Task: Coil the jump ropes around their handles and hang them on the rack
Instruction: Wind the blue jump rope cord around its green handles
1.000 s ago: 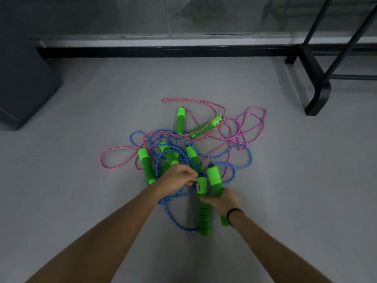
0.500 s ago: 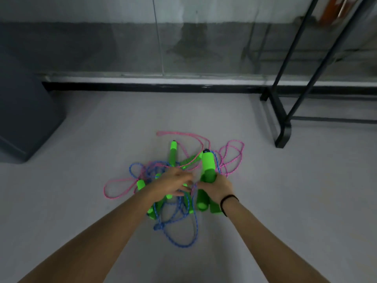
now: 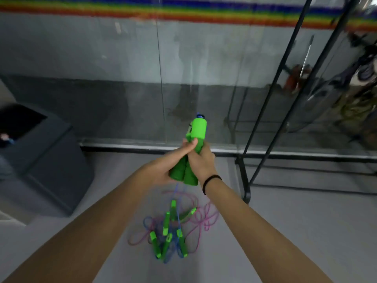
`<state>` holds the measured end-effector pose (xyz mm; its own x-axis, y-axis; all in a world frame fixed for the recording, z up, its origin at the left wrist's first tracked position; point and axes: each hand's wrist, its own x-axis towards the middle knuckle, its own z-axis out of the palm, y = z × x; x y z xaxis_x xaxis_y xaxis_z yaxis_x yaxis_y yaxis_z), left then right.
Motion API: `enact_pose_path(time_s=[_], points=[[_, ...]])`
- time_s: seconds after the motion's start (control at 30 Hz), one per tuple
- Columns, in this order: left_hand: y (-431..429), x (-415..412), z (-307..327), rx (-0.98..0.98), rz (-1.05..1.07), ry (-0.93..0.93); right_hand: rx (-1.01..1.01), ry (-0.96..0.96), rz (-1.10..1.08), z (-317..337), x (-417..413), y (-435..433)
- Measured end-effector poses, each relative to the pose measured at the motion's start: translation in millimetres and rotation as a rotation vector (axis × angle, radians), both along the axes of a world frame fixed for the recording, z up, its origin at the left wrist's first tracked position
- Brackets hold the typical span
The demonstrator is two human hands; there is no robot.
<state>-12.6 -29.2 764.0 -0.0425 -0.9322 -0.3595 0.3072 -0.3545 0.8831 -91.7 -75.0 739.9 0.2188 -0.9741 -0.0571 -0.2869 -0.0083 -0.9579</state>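
Head view: left hand and right hand both curl round two green handles, held upright above the floor pile. Their blue rope hangs blurred below. The person should keep the handles together and pull the rope free before winding, since pink ropes tangle it. Rack is right, dark bin left.
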Motion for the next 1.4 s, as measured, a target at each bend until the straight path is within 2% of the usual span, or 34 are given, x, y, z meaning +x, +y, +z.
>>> enact_pose_path(time_s=[0.1,0.2,0.3,0.37,0.43,0.53,0.6,0.73,0.8,0.9,0.97,1.03,1.1,1.17,1.27,1.4], points=[[11,11,88,-0.134,-0.006,-0.132,0.010,-0.004,0.013,87,3,-1],[20,23,159,-0.192,-0.054,-0.299,0.007,-0.148,0.056,165,-4,-4],[30,33,214,-0.212,-0.105,-0.431,-0.168,-0.276,-0.102,219,-18,-18],[35,36,244,-0.237,-0.126,-0.476,-0.323,-0.217,-0.206,238,-21,-22],[41,39,266,-0.263,-0.126,-0.498,-0.388,-0.159,-0.242,250,-16,-21],[47,43,285,-0.297,-0.136,-0.547,-0.376,-0.280,-0.048,264,-12,-20],[50,47,293,-0.302,-0.155,-0.582,-0.231,-0.410,0.177,270,-10,-20],[53,53,297,-0.312,-0.195,-0.576,-0.031,-0.650,0.378,263,-3,-23],[53,56,294,-0.327,-0.185,-0.545,-0.040,-0.642,0.388,252,-2,-18],[52,60,290,-0.347,-0.111,-0.486,-0.106,-0.471,0.336,220,-8,-2],[50,64,290,-0.345,-0.077,-0.478,-0.289,-0.263,0.277,197,-16,11],[48,66,289,-0.320,-0.084,-0.552,-0.498,0.089,0.296,189,-25,23],[46,66,283,-0.290,-0.117,-0.654,-0.607,0.451,0.391,203,-32,38],[43,63,275,-0.276,-0.137,-0.761,-0.712,0.674,0.499,232,-38,52],[40,55,264,-0.341,-0.211,-0.980,-0.880,0.860,0.677,278,-41,62],[42,44,259,-0.381,-0.381,-1.332,-0.902,0.984,0.912,323,-41,47]])
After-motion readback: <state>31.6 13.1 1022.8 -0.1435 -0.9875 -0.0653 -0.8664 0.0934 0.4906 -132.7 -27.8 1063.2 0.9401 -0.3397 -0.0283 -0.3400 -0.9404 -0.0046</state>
